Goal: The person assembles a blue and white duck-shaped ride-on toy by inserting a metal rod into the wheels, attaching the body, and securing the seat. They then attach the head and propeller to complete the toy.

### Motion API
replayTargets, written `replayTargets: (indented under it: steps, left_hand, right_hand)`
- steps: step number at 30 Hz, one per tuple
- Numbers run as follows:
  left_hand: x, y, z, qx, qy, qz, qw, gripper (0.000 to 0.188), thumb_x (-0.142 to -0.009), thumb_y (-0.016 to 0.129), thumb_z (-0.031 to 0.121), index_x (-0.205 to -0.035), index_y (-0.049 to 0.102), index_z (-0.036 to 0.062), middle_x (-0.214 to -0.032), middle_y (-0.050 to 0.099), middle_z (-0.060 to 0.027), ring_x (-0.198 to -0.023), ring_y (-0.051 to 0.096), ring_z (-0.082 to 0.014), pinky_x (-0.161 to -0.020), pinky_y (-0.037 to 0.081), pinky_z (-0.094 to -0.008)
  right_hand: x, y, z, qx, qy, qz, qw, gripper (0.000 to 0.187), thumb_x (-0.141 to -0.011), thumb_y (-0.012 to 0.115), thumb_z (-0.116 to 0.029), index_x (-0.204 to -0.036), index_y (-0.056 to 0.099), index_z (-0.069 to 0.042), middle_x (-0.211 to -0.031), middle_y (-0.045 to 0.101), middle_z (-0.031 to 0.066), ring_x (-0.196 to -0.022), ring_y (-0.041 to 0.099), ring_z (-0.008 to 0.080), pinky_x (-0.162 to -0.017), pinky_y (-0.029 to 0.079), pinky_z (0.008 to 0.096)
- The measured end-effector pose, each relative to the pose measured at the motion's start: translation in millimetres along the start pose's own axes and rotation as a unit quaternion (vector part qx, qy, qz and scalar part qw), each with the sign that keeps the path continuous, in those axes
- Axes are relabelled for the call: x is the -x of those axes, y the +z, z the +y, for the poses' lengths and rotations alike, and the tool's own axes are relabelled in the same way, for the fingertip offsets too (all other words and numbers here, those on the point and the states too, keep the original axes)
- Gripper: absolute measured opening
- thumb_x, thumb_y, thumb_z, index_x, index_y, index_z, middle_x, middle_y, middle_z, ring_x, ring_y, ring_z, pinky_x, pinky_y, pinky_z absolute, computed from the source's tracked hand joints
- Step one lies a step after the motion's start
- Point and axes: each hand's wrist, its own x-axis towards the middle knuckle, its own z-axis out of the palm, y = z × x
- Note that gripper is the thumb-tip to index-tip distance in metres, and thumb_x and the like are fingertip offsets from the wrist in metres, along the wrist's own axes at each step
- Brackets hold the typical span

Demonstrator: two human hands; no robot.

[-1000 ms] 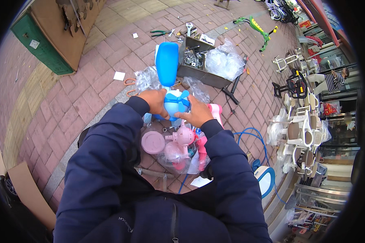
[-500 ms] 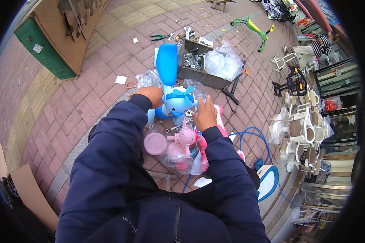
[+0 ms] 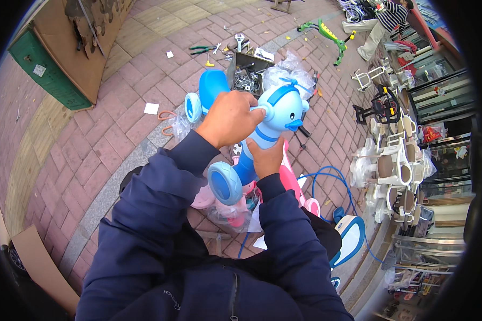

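Blue duck toy [image 3: 276,119] sits tilted between both hands, its near wheel [image 3: 225,183] overlapping the pink toy parts [image 3: 233,214] in this view; whether it touches them, can't tell! Left hand [image 3: 231,119] has fingers curled round the handle beside the head; right hand [image 3: 266,158] clasps the neck, far fingertips hidden. Danger spot: should that neck grip slacken, a hard twist at the handle could tip everything, wheel knocking pink pieces.
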Motion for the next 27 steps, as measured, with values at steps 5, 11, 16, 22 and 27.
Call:
replayTargets:
  steps: [5,11,16,22,27]
  left_hand:
    - [9,-32,10,0.347,-0.164,-0.03,0.923,0.069,-0.101,0.053,0.057,-0.091,0.071,-0.0088,-0.076,0.074,-0.016,-0.066,0.073,-0.0211,-0.058,0.057,-0.0313]
    - [18,-22,-9,0.204,-0.359,-0.298,0.86,0.077,-0.102,0.049,0.062,-0.111,0.064,-0.013,-0.106,0.072,-0.0237,-0.093,0.075,-0.0267,-0.074,0.062,-0.0398]
    - [15,9,-6,0.596,-0.259,-0.088,0.755,0.066,-0.1,0.064,0.047,-0.136,0.051,-0.0065,-0.134,0.062,-0.0218,-0.132,0.056,-0.0287,-0.11,0.04,-0.0577]
    - [13,3,0,0.761,-0.055,-0.041,0.645,0.045,-0.098,0.066,0.012,-0.138,0.051,-0.0021,-0.134,0.062,-0.0174,-0.123,0.064,-0.0311,-0.108,0.052,-0.0498]
    - [11,1,-8,0.722,-0.068,-0.005,0.688,0.046,-0.098,0.065,0.011,-0.138,0.049,-0.0039,-0.129,0.065,-0.0191,-0.117,0.067,-0.0304,-0.103,0.056,-0.0484]
  right_hand:
    - [-14,-41,-45,-0.126,0.031,-0.024,0.991,0.062,-0.074,0.087,-0.018,-0.124,0.057,0.004,-0.113,0.069,0.0135,-0.1,0.068,0.0212,-0.089,0.054,0.0345]
    - [-11,-73,-100,-0.268,-0.002,-0.03,0.963,0.065,-0.074,0.086,-0.016,-0.129,0.055,0.002,-0.117,0.066,0.0109,-0.1,0.066,0.02,-0.091,0.053,0.0348]
    - [-6,-93,-142,-0.384,-0.063,-0.057,0.919,0.075,-0.077,0.083,-0.029,-0.137,0.05,0.001,-0.124,0.061,0.0129,-0.113,0.062,0.0245,-0.101,0.05,0.0401]
    - [-6,-95,-143,-0.452,0.004,-0.086,0.888,0.08,-0.084,0.079,-0.04,-0.142,0.045,0.001,-0.13,0.06,0.0152,-0.121,0.06,0.0291,-0.106,0.049,0.0452]
    - [-15,-91,-128,-0.439,0.02,-0.132,0.888,0.073,-0.093,0.075,-0.039,-0.145,0.044,0.001,-0.137,0.057,0.0141,-0.126,0.057,0.0274,-0.11,0.045,0.0437]
